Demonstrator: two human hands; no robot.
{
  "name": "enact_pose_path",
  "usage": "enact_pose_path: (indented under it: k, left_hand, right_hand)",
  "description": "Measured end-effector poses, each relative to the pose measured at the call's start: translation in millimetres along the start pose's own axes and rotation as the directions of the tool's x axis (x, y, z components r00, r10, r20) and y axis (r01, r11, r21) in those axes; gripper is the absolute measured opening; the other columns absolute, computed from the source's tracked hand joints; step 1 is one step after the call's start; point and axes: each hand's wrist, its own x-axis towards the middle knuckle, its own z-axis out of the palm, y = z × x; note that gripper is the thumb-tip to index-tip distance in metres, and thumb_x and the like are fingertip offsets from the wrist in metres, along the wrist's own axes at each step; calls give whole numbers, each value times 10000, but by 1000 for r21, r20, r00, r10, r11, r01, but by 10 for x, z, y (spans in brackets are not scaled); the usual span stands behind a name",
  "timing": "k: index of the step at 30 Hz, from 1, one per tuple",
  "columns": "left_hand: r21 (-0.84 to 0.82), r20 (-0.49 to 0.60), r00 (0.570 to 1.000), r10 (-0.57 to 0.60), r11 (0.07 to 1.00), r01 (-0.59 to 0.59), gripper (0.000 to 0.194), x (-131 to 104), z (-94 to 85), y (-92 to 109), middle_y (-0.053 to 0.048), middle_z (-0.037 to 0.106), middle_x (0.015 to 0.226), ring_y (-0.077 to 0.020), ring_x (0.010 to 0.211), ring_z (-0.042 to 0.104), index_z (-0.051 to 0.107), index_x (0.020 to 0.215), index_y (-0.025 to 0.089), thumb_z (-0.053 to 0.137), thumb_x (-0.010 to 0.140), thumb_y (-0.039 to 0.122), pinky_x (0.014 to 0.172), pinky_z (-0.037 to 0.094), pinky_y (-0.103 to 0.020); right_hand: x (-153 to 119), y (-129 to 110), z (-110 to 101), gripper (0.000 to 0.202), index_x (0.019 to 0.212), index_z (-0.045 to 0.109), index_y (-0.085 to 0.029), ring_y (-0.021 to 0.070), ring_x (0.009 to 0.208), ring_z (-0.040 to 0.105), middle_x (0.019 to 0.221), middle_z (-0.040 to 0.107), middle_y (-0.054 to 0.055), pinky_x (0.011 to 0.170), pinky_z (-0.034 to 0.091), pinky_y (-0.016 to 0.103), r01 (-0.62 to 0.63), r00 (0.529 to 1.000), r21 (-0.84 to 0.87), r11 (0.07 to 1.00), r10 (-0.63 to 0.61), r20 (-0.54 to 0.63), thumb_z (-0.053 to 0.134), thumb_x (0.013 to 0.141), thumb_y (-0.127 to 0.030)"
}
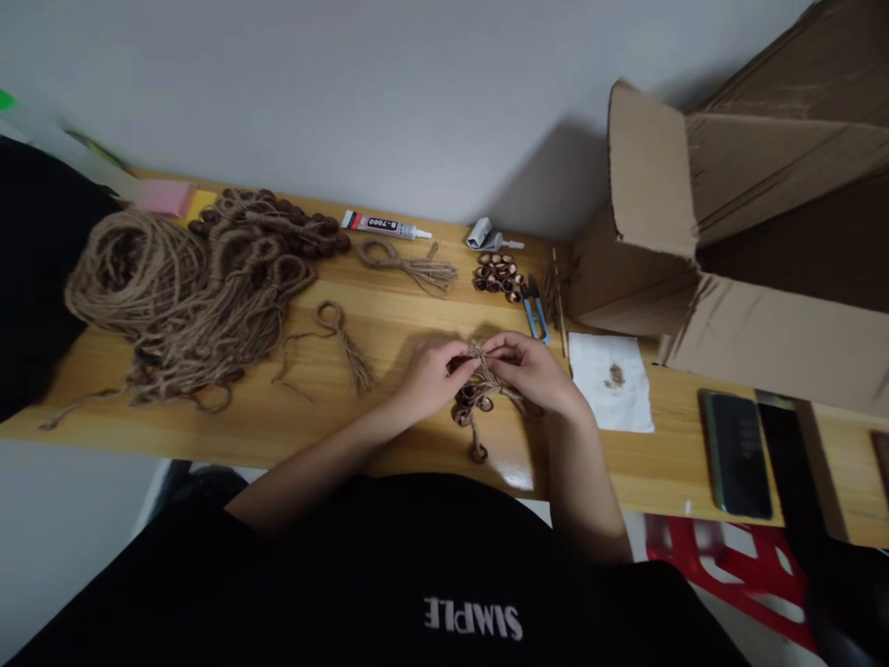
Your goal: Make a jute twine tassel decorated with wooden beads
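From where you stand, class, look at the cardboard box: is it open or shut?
Open. The cardboard box has its flaps turned outward, and its shadowed inside shows between them.

Small craft workspace, evidenced by a narrow light-wood table (417, 324) against a plain wall, a heaped brown twine pile (201, 287), a labelled glue tube (385, 225) and blue-handled snips (534, 313).

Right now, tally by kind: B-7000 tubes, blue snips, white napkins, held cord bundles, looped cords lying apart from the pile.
Tube: 1
Snips: 1
Napkin: 1
Held bundle: 1
Looped cords: 2
Total: 6
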Motion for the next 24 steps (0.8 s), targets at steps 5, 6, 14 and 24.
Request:
enact_pose_path:
  k: [5,6,14,24]
  left_hand:
    - [-33,-2,1000,-17,999,17,76,3,2,-17,-18,659,742,-131,666,573,633,777,153,578,829,146,645,445,-251]
    - [-32,1,1000,-19,999,19,82,4,-1,-18,-18,658,741,-132,666,574,631,774,155,573,831,146,645,446,-251]
    - [4,14,1000,1,1000,-1,104,4,-5,-32,-34,677,784,-145,710,596,642,796,157,550,839,137,672,461,-264]
    - [-68,-13,999,-41,997,40,93,4,13,-31,-23,688,741,-133,659,591,663,763,162,588,819,169,642,461,-254]
  right_hand:
    - [-33,-50,-13,163,802,617,-156,70,550,501,672,597,-23,517,387,217,-48,998,-22,999,49,30,641,712,-290]
    - [-37,-58,-15,176,812,620,-156,70,546,500,667,601,-23,516,389,217,-56,998,-21,998,57,37,648,714,-299]
    - [-10,-20,-30,196,780,632,-162,101,664,592,756,665,13,614,469,235,-22,999,22,1000,21,35,713,635,-266]
    - [2,-21,-25,232,790,643,-151,78,600,553,689,641,-13,552,435,209,-83,996,56,995,83,-8,724,578,-200]
